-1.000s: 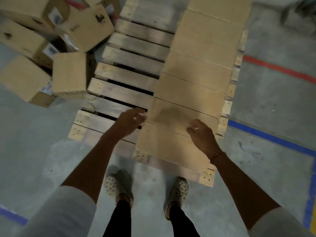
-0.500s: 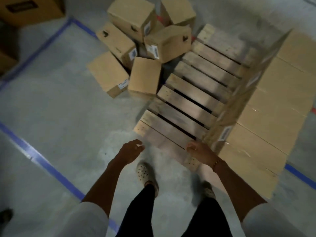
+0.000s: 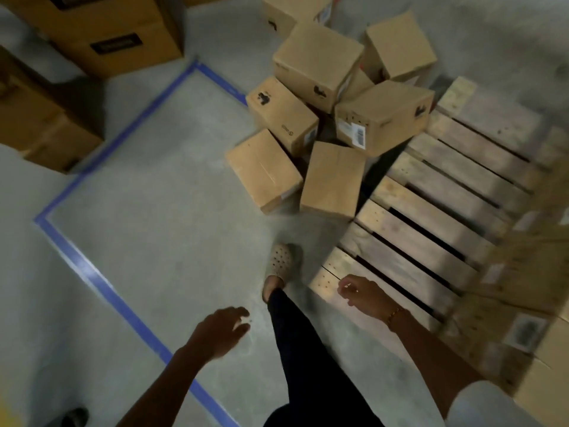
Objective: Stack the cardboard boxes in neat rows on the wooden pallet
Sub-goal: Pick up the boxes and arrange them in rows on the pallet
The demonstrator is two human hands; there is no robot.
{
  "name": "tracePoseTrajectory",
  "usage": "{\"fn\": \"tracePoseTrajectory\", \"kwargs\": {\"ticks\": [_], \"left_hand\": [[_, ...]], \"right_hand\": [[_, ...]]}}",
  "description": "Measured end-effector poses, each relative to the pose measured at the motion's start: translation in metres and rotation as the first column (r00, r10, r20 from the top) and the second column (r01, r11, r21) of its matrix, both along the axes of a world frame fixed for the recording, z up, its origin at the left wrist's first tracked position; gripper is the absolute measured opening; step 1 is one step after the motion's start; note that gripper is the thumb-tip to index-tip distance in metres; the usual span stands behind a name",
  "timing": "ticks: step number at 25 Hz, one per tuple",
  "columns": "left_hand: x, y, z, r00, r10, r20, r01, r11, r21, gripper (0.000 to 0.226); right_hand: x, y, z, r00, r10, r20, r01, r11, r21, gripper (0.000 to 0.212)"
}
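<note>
Seven or so plain brown cardboard boxes (image 3: 318, 64) lie tumbled in a loose heap on the grey concrete floor (image 3: 160, 211), at about twelve o'clock from the person's leading foot in its pale perforated clog (image 3: 280, 261). The heap touches the far-left corner of the slatted wooden pallet (image 3: 437, 217), probably dumped there so each box is a short carry away. One finished row of matching boxes (image 3: 523, 309) runs along the pallet's right edge, at three to four o'clock, blurred; the bare slats beside it are where a second row would go.

Both hands are empty. The left hand (image 3: 220, 329), at seven o'clock, hangs over the floor with fingers loosely spread. The right hand (image 3: 366, 295), above the pallet's near corner, has relaxed, slightly curled fingers gripping nothing. The stance suggests a step toward the heap, with the nearest flat-lying box (image 3: 334, 180) the likeliest pick. Blue floor tape (image 3: 101, 285) marks a bay at nine o'clock.
</note>
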State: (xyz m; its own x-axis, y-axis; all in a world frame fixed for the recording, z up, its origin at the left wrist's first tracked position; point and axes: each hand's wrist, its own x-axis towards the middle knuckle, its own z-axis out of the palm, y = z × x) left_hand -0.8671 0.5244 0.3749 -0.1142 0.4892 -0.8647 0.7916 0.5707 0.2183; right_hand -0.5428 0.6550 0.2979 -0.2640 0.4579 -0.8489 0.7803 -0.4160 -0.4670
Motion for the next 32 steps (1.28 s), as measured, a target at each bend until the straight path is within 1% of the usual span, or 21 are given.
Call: {"fn": "tracePoseTrajectory", "kwargs": {"ticks": [2,4,5,6,9,11,12,14,15,16,17,18,20,21,22,23,24,26,28,29,32], "left_hand": [[-0.032,0.042,-0.022,0.991,0.095,0.092,-0.089,0.993,-0.072,0.023],[-0.066,0.093,-0.051,0.974,0.215,0.074,-0.208,0.974,-0.086,0.012],[-0.083,0.121,-0.073,0.964,0.257,0.063,-0.253,0.965,-0.069,0.014],[-0.097,0.149,-0.095,0.964,0.261,0.052,-0.259,0.965,-0.045,0.019],[-0.133,0.245,-0.165,0.983,0.171,0.064,-0.172,0.985,0.007,0.032],[-0.147,0.311,-0.214,0.981,0.153,0.121,-0.160,0.986,0.054,0.031],[-0.152,0.342,-0.242,0.979,0.145,0.143,-0.157,0.984,0.077,0.030],[-0.158,0.386,-0.295,0.970,0.184,0.159,-0.209,0.965,0.156,0.028],[-0.161,0.399,-0.324,0.952,0.266,0.153,-0.295,0.932,0.211,0.029],[-0.163,0.405,-0.354,0.910,0.392,0.136,-0.415,0.868,0.274,0.036],[-0.166,0.406,-0.382,0.830,0.548,0.104,-0.553,0.780,0.293,0.046],[-0.167,0.400,-0.404,0.707,0.703,0.079,-0.697,0.673,0.247,0.058],[-0.162,0.376,-0.440,0.461,0.884,0.079,-0.884,0.465,-0.042,0.070],[-0.156,0.364,-0.451,0.414,0.905,0.095,-0.881,0.424,-0.211,0.071],[-0.151,0.357,-0.457,0.406,0.903,0.139,-0.843,0.429,-0.326,0.072],[-0.146,0.355,-0.460,0.410,0.895,0.172,-0.814,0.445,-0.374,0.071],[-0.143,0.357,-0.460,0.412,0.890,0.193,-0.819,0.455,-0.349,0.067],[-0.147,0.364,-0.439,0.458,0.873,0.168,-0.857,0.484,-0.177,0.047],[-0.163,0.370,-0.393,0.500,0.849,0.169,-0.856,0.514,-0.050,0.041],[-0.172,0.370,-0.366,0.488,0.847,0.211,-0.864,0.503,-0.019,0.044],[-0.193,0.376,-0.266,0.465,0.821,0.332,-0.874,0.485,0.024,0.063]], "right_hand": [[-0.027,0.041,-0.036,1.000,-0.005,0.006,0.005,1.000,-0.029,0.039],[-0.070,0.088,-0.040,0.999,0.022,0.045,-0.019,0.998,-0.064,0.020],[-0.092,0.112,-0.041,0.998,0.046,0.041,-0.043,0.997,-0.067,0.008],[-0.112,0.138,-0.055,0.997,0.063,0.034,-0.060,0.996,-0.067,0.006],[-0.171,0.215,-0.117,0.993,0.113,0.018,-0.113,0.994,-0.007,0.012],[-0.203,0.260,-0.170,0.995,0.103,0.016,-0.104,0.993,0.058,0.009],[-0.217,0.282,-0.199,0.994,0.102,0.028,-0.104,0.990,0.094,0.013],[-0.239,0.317,-0.248,0.996,0.052,0.068,-0.064,0.981,0.184,0.024],[-0.248,0.330,-0.271,0.997,-0.001,0.083,-0.019,0.972,0.235,0.029],[-0.254,0.340,-0.293,0.993,-0.055,0.102,0.023,0.957,0.289,0.037],[-0.259,0.346,-0.315,0.987,-0.093,0.132,0.044,0.943,0.330,0.046],[-0.263,0.351,-0.334,0.978,-0.118,0.173,0.052,0.936,0.347,0.056],[-0.268,0.357,-0.363,0.957,-0.152,0.245,0.074,0.951,0.299,0.066],[-0.270,0.359,-0.372,0.951,-0.164,0.264,0.089,0.958,0.271,0.064],[-0.272,0.358,-0.377,0.946,-0.158,0.284,0.084,0.963,0.257,0.059],[-0.273,0.356,-0.377,0.943,-0.132,0.306,0.049,0.963,0.263,0.056],[-0.273,0.352,-0.373,0.942,-0.110,0.316,0.015,0.957,0.289,0.055],[-0.274,0.344,-0.353,0.956,-0.120,0.266,0.012,0.926,0.376,0.053],[-0.278,0.339,-0.313,0.972,-0.191,0.133,0.110,0.880,0.461,0.051],[-0.282,0.338,-0.290,0.970,-0.239,0.045,0.190,0.860,0.473,0.048],[-0.288,0.337,-0.209,0.904,-0.386,-0.184,0.427,0.812,0.397,0.029]]}}
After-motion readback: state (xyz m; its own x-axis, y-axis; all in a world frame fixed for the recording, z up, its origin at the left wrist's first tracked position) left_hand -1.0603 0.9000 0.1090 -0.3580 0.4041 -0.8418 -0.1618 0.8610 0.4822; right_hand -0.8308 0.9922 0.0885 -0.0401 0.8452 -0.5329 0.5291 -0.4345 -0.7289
